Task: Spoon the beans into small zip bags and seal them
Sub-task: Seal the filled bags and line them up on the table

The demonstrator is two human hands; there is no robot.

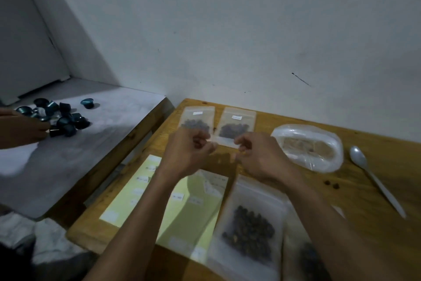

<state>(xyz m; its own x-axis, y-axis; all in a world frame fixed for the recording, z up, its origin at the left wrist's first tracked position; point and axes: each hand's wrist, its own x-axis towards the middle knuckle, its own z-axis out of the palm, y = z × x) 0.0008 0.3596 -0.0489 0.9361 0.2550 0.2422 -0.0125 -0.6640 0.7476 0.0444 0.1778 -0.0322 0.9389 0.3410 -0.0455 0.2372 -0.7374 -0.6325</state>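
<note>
Clear little zip bag (224, 143) is stretched between our hands, left hand (186, 151) and right hand (259, 155) each pinching an end. Two filled bags (237, 124) lie just beyond them, another bean bag (248, 228) under our right wrist, spoon (373, 176) off right.

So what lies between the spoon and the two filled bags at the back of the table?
In the head view, a large crumpled clear plastic bag lies between the spoon and the two filled bags, with bare wood either side.
</note>
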